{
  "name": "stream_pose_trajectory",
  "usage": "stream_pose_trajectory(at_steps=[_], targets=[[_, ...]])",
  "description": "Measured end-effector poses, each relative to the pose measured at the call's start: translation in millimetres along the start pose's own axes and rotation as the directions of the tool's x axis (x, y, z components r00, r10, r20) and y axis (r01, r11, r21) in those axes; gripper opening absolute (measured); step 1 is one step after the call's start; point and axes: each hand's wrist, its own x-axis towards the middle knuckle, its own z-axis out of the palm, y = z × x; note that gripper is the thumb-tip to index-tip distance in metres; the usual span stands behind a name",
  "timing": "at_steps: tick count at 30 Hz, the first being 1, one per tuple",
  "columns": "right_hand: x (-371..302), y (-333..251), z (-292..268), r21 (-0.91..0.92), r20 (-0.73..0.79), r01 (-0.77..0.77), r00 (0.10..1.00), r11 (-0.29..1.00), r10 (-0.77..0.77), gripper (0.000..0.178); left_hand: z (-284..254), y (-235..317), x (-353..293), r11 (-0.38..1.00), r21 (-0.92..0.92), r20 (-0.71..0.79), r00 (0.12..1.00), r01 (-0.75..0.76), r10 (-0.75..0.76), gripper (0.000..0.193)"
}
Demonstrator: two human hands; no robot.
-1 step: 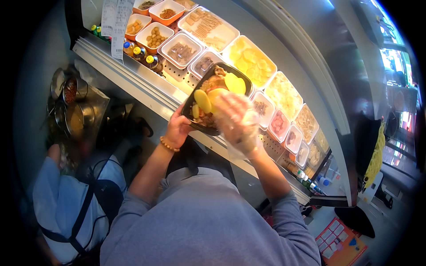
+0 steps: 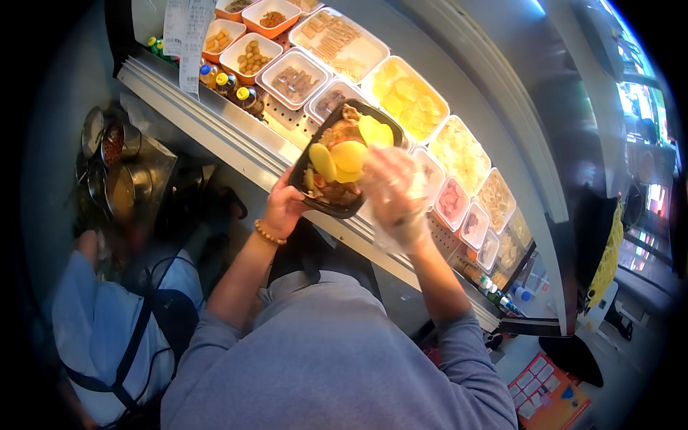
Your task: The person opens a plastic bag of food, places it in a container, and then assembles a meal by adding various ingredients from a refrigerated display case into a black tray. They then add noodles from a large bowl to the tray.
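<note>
My left hand [image 2: 285,205], with a beaded bracelet at the wrist, grips the near left edge of a black food tray [image 2: 309,152]. In the tray lie several yellow slices [image 2: 348,158], which look like potato, over brownish pieces of food. My right hand [image 2: 395,188] wears a clear plastic glove and hovers at the tray's right side. Its fingers are smeared by motion, so I cannot make out whether they hold anything. Beyond the tray, a white tub [image 2: 405,99] holds more yellow slices.
The lit display case holds more food tubs [image 2: 459,154] and small bottles [image 2: 247,99]. Its front ledge [image 2: 215,136] runs below my hands. Paper slips [image 2: 188,43] hang at upper left. A person in light blue [image 2: 107,315] is at lower left, near metal pots [image 2: 129,188].
My gloved right hand has shifted right, away from the tray's middle, uncovering a yellow slice there. The tray and my left hand have moved slightly left.
</note>
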Motion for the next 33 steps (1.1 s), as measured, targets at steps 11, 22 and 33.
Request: stream_pose_trajectory(at_steps=[11, 22, 33], targets=[[-10.9, 350.7, 107.6, -0.378, 0.098, -0.514, 0.805, 0.770, 0.585, 0.039, -47.4, 22.6, 23.7, 0.977, 0.020, -0.057, 0.976, -0.211, 0.211, 0.068], [36.1, 432.6, 173.4, -0.777, 0.182, -0.350, 0.671, 0.523, 0.719, 0.040, -63.1, 19.8, 21.1, 0.967, 0.027, -0.199, 0.946, -0.255, 0.255, 0.070], [58.5, 420.8, 224.1, -0.640, 0.345, -0.477, 0.523, 0.603, 0.780, 0.028, -58.3, 28.5, 20.5, 0.965, -0.044, -0.157, 0.956, -0.258, 0.248, 0.066]])
